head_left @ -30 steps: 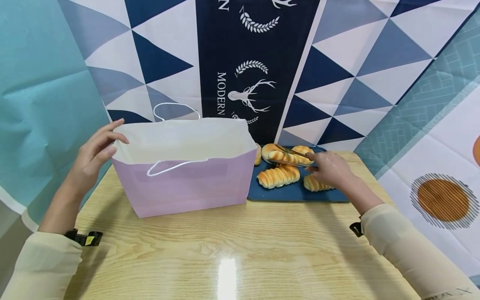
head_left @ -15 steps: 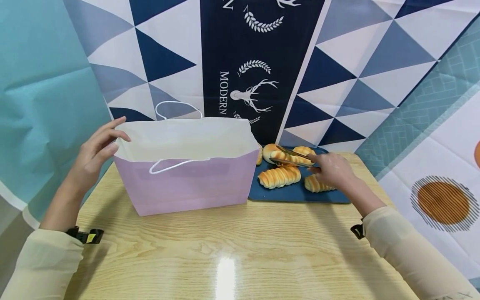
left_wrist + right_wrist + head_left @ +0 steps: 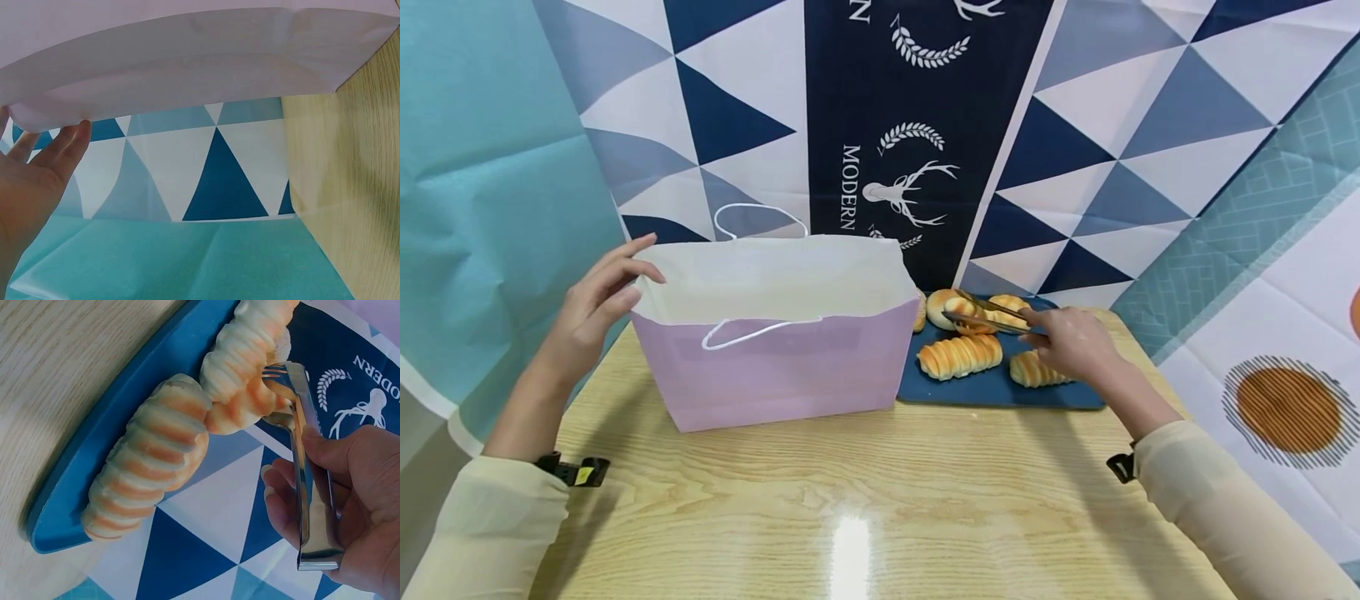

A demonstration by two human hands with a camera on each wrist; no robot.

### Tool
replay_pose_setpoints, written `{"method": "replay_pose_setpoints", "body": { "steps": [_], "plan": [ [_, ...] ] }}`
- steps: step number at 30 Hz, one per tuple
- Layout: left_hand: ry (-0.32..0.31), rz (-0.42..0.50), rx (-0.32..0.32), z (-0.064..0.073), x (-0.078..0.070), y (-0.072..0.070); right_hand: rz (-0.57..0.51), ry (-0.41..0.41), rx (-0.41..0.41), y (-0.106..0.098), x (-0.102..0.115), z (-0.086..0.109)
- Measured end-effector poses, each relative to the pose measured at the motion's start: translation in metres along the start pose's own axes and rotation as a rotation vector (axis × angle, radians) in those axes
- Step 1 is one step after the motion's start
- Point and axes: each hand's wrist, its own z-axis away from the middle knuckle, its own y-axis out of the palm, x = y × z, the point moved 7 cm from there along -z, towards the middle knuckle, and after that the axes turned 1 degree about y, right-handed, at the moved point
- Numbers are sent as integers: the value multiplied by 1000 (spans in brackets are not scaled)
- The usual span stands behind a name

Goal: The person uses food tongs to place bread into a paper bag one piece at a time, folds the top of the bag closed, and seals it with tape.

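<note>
My left hand (image 3: pixel 583 312) is at the left rim of a lilac paper bag (image 3: pixel 775 371), fingers over the edge; in the left wrist view its fingertips meet the bag's side (image 3: pixel 187 94). The bag stands upright with its top spread and two white cord handles. My right hand (image 3: pixel 1067 337) grips metal serving tongs (image 3: pixel 306 481), one end fork-shaped, the other spoon-shaped. Their ends are around a bread roll (image 3: pixel 964 310) at the back of a blue tray (image 3: pixel 940 393). In front of it lie a ridged roll (image 3: pixel 960 357) and another (image 3: pixel 1033 369), partly behind the right hand.
Several breads share the tray, among them a round bun (image 3: pixel 938 308) and a roll (image 3: pixel 1007 308) at the back. The bag stands left of the tray and overlaps its left end. Patterned cloth (image 3: pixel 880 125) hangs behind the wooden table (image 3: pixel 760 500).
The tongs' two arms have come closer together on the back roll, which looks slightly turned. The left hand stays at the bag's rim; the whole view has shifted a little.
</note>
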Motion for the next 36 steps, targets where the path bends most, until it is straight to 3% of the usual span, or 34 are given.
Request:
{"method": "replay_pose_setpoints", "body": {
  "steps": [11, 22, 36],
  "plan": [
    [3, 2, 1, 0, -2, 1, 15, -55, -110, -19, 5, 3],
    [-32, -15, 3, 1, -3, 1, -41, -48, -205, -60, 19, 13],
    [-57, 7, 11, 3, -2, 1, -27, -53, -398, -112, 51, 29]
  ]
}}
